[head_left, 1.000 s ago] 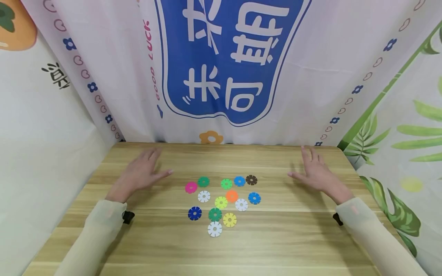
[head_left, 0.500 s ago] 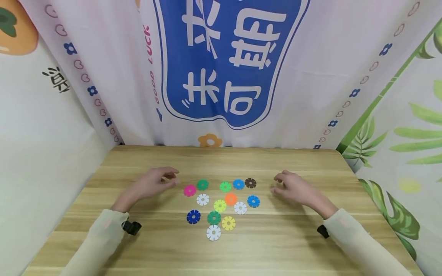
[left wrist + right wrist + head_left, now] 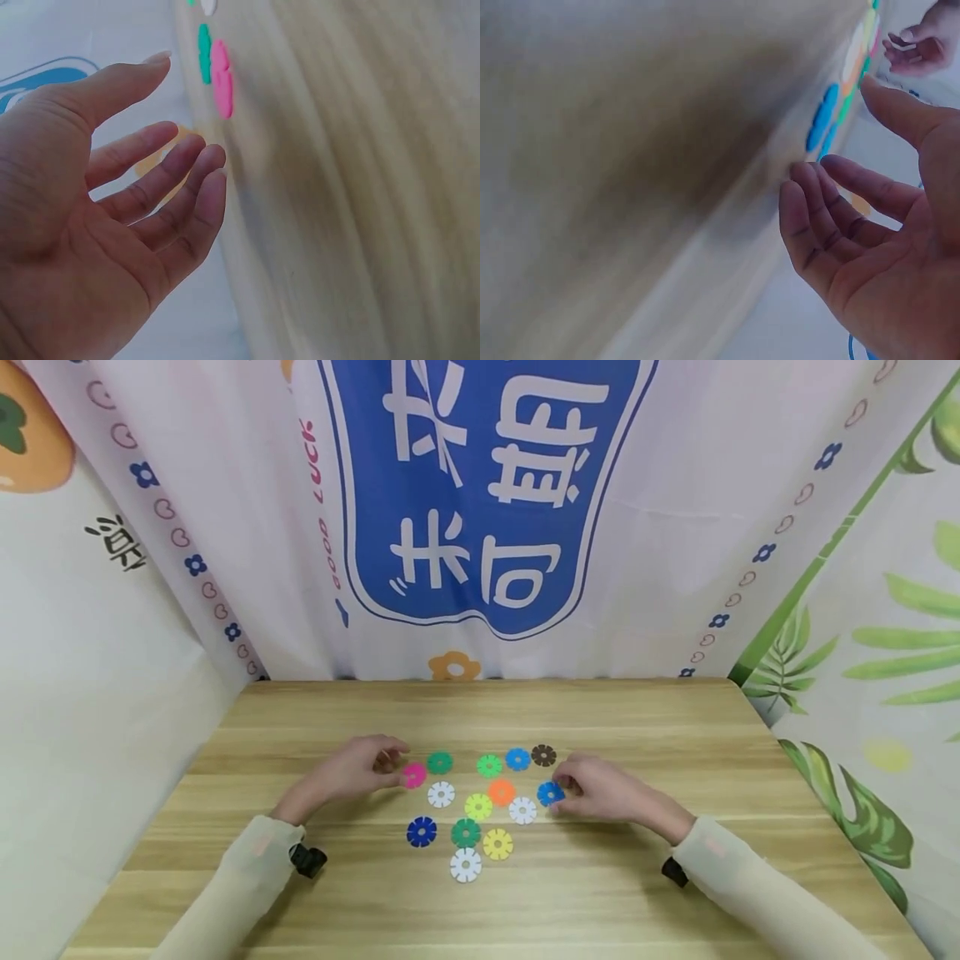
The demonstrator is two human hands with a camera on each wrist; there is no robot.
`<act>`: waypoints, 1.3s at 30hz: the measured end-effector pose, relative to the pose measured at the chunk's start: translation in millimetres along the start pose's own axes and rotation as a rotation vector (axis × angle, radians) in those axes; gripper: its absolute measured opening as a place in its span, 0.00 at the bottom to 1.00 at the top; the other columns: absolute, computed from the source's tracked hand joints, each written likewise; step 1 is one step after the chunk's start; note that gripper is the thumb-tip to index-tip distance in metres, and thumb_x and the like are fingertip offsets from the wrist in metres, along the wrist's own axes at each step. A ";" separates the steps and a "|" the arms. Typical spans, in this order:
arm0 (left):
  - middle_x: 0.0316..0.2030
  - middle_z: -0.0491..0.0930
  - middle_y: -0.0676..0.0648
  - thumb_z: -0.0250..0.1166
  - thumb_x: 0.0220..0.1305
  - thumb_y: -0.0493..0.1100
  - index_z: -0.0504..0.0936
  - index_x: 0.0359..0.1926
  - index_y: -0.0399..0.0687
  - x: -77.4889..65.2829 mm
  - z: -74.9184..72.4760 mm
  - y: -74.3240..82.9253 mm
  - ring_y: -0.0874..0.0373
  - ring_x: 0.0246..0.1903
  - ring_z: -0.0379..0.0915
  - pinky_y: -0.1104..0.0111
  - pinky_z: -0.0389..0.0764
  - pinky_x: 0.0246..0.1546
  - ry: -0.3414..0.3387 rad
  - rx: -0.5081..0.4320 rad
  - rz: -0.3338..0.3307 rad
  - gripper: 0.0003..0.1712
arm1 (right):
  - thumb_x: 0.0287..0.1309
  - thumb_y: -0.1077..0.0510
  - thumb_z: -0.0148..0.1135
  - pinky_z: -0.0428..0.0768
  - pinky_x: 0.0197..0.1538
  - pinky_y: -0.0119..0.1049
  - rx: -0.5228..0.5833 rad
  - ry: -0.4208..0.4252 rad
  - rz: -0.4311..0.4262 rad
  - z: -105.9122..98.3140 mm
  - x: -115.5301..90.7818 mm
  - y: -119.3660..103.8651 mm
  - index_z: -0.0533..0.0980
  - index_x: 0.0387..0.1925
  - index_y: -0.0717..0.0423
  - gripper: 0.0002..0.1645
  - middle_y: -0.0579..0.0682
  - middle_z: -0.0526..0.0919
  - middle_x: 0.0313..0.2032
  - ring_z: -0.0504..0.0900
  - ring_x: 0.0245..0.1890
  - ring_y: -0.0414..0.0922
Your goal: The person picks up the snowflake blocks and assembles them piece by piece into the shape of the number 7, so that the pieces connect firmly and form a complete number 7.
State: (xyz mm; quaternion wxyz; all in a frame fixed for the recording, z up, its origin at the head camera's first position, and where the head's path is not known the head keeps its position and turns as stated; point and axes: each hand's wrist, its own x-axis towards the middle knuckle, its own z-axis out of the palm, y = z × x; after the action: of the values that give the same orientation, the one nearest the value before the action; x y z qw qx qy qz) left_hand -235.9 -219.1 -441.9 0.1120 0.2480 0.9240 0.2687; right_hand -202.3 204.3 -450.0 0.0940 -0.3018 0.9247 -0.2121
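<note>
Shifted inward since the earlier frame: left hand (image 3: 352, 770) and right hand (image 3: 603, 788). Holding nothing, with fingers loosely curled, thumbs apart. Pink disc (image 3: 419, 776) just beyond left thumb tip; blue disc (image 3: 545, 794) at right fingertips. Apparently within pinching reach.

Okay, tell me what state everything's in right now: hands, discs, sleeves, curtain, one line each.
Left hand: fingers loosely curved, holding nothing
Right hand: fingers loosely curved, holding nothing
Pink disc: lying flat, ungripped
Blue disc by right hand: lying flat, ungripped
Other discs: lying flat, scattered
Sleeves: covering the arms to the wrists
Curtain: hanging, lightly creased
</note>
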 end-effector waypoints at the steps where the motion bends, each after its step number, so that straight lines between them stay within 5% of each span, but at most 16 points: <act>1: 0.49 0.86 0.41 0.74 0.66 0.47 0.80 0.63 0.35 0.6 1.5 1.0 0.55 0.45 0.83 0.61 0.89 0.49 -0.004 -0.003 0.007 0.30 | 0.60 0.44 0.77 0.74 0.36 0.29 0.001 -0.004 0.000 1.6 0.5 -1.4 0.83 0.54 0.60 0.29 0.47 0.80 0.37 0.73 0.34 0.39; 6: 0.47 0.87 0.43 0.76 0.64 0.48 0.82 0.61 0.37 3.7 6.0 5.1 0.58 0.43 0.81 0.63 0.88 0.48 -0.025 0.006 0.011 0.29 | 0.59 0.43 0.77 0.76 0.39 0.29 0.024 -0.012 -0.011 10.0 1.9 -8.3 0.81 0.57 0.58 0.31 0.48 0.79 0.44 0.74 0.38 0.40; 17: 0.39 0.84 0.52 0.76 0.64 0.46 0.86 0.54 0.43 9.2 18.2 1.5 0.63 0.36 0.76 0.72 0.82 0.38 -0.049 0.050 -0.005 0.20 | 0.64 0.52 0.74 0.78 0.41 0.29 0.086 -0.023 0.011 19.0 -0.2 -10.1 0.82 0.52 0.58 0.20 0.50 0.78 0.45 0.75 0.39 0.42; 26: 0.35 0.83 0.50 0.77 0.62 0.41 0.83 0.45 0.45 12.0 17.5 3.2 0.59 0.35 0.78 0.71 0.84 0.36 -0.078 -0.110 -0.087 0.14 | 0.56 0.57 0.80 0.79 0.38 0.29 0.195 -0.094 0.085 6.8 8.0 -8.9 0.79 0.40 0.55 0.17 0.48 0.81 0.36 0.76 0.35 0.41; 31: 0.36 0.87 0.50 0.72 0.66 0.35 0.84 0.46 0.44 7.6 18.8 4.3 0.60 0.36 0.83 0.71 0.87 0.37 -0.028 -0.183 -0.107 0.09 | 0.53 0.59 0.81 0.84 0.38 0.29 0.259 -0.082 0.047 8.0 6.4 -6.8 0.81 0.36 0.51 0.14 0.43 0.84 0.34 0.80 0.33 0.38; 39: 0.36 0.90 0.48 0.67 0.70 0.38 0.88 0.52 0.42 2.7 16.4 21.9 0.59 0.31 0.82 0.69 0.85 0.31 0.052 -0.356 -0.164 0.12 | 0.62 0.60 0.74 0.80 0.37 0.27 0.316 0.005 0.021 3.1 1.1 -8.2 0.89 0.43 0.48 0.08 0.42 0.89 0.38 0.79 0.33 0.36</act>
State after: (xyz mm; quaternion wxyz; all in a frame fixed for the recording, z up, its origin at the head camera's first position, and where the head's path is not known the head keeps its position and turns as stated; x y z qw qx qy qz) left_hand -223.9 -194.4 -443.6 0.1514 0.1413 0.8816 0.4241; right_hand -198.1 196.6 -449.2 0.1404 -0.2732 0.8830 -0.3548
